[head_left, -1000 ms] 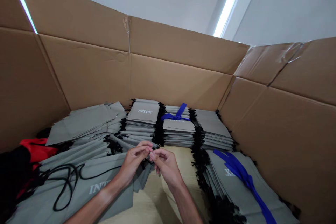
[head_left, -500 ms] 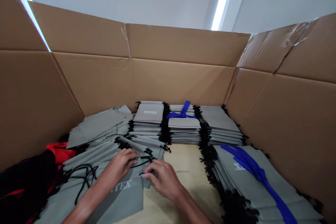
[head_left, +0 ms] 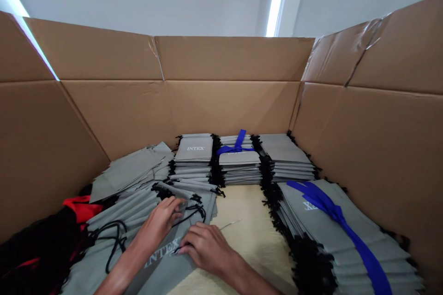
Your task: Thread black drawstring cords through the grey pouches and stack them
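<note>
Inside a big cardboard box (head_left: 228, 101), a grey drawstring bag printed INTEX (head_left: 162, 258) lies on top of a loose heap at the lower left. My left hand (head_left: 159, 223) rests on the bag's upper part, fingers bent and pressing near its black cord (head_left: 194, 212). Just to the right, my right hand (head_left: 206, 246) lies palm down on the bag's edge with fingers stretched toward the left. Neither hand lifts anything.
Neat stacks of grey bags (head_left: 194, 159) line the back; one stack (head_left: 238, 159) is tied with blue ribbon. A larger ribbon-tied bundle (head_left: 339, 235) fills the right side. Red and black fabric (head_left: 74, 209) sits at the far left. Loose black cord (head_left: 110, 235) lies on the heap.
Both hands came down from a raised pinch in front of me onto the top bag, and now press it flat. The view has tilted a little further down.
</note>
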Available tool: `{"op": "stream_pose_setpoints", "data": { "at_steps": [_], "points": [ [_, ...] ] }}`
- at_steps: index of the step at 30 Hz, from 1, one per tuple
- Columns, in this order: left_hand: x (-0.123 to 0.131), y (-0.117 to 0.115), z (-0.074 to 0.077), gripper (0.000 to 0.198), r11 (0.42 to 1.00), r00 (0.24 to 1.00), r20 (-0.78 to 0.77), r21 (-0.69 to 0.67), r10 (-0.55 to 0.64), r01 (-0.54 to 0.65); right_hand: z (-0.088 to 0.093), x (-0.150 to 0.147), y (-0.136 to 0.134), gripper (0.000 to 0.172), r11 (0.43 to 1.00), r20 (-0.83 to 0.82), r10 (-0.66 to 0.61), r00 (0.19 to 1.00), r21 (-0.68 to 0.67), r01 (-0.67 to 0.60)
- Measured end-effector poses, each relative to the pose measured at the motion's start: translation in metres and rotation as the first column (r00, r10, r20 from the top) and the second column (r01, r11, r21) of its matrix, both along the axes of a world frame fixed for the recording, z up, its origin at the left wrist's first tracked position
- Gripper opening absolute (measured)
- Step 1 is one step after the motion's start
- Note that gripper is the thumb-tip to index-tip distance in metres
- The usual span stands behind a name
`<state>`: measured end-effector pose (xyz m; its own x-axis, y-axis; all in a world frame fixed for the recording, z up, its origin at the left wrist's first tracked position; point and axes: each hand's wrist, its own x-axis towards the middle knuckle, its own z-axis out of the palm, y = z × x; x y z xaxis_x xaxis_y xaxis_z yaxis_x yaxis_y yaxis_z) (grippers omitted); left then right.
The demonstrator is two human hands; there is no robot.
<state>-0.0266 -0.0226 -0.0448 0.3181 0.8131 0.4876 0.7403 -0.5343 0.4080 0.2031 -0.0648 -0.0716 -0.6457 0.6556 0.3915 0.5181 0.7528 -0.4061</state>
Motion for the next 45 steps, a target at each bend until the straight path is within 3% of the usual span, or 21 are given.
{"op": "stream_pose_setpoints", "data": {
  "at_steps": [6,8,11,18,22,24,27,32,35,37,41,45],
  "points": [
    [0.008,-0.011,0.02,0.035,0.997,0.957,-0.279,0.014,0.08,-0.079,-0.001,0.0,-0.001,0.023,1.0,-0.007,-0.016,1.0,-0.019,0.016],
    [0.01,-0.015,0.022,0.035,0.994,0.946,-0.305,0.029,0.107,-0.103,-0.001,0.0,-0.001,0.023,1.0,-0.006,-0.022,1.0,-0.019,0.022],
    [0.012,-0.015,0.021,0.037,0.995,0.961,-0.259,0.006,0.099,-0.101,0.0,0.0,0.0,0.021,1.0,-0.006,-0.014,1.0,-0.019,0.014],
    [0.012,-0.002,0.015,0.029,0.978,0.997,-0.07,-0.201,0.045,-0.058,0.003,-0.001,-0.003,0.021,0.998,0.019,-0.015,1.0,-0.066,0.017],
    [0.015,0.002,0.019,0.03,0.968,0.998,0.026,-0.246,0.059,-0.051,0.016,0.005,0.0,0.02,0.996,0.006,0.028,1.0,-0.087,-0.027],
    [0.019,0.001,0.028,0.032,0.963,0.998,0.055,-0.268,-0.002,0.016,0.029,0.013,0.004,0.017,0.996,-0.062,0.015,0.998,-0.084,-0.02],
    [0.029,-0.004,0.049,0.034,0.943,0.988,0.098,-0.298,-0.123,0.147,0.049,0.032,0.014,0.01,0.992,-0.269,-0.103,0.958,-0.104,0.078],
    [0.048,-0.009,0.095,0.028,0.896,0.952,0.235,-0.353,-0.196,0.271,0.064,0.056,0.032,0.011,0.948,-0.598,-0.311,0.738,-0.25,0.197],
    [0.054,-0.001,0.108,0.029,0.895,0.925,0.355,-0.355,-0.138,0.27,0.067,0.064,0.037,0.013,0.93,-0.688,-0.365,0.628,-0.308,0.203],
    [0.057,0.006,0.104,0.029,0.887,0.909,0.399,-0.367,-0.12,0.279,0.07,0.069,0.037,0.014,0.93,-0.683,-0.364,0.633,-0.303,0.208],
    [0.065,0.016,0.076,0.025,0.853,0.899,0.41,-0.404,-0.155,0.331,0.076,0.08,0.032,0.011,0.954,-0.538,-0.299,0.788,-0.178,0.241],
    [0.067,0.019,0.048,0.023,0.872,0.897,0.422,-0.381,-0.132,0.307,0.076,0.088,0.03,0.008,0.965,-0.331,-0.261,0.907,-0.07,0.252]
  ]
}}
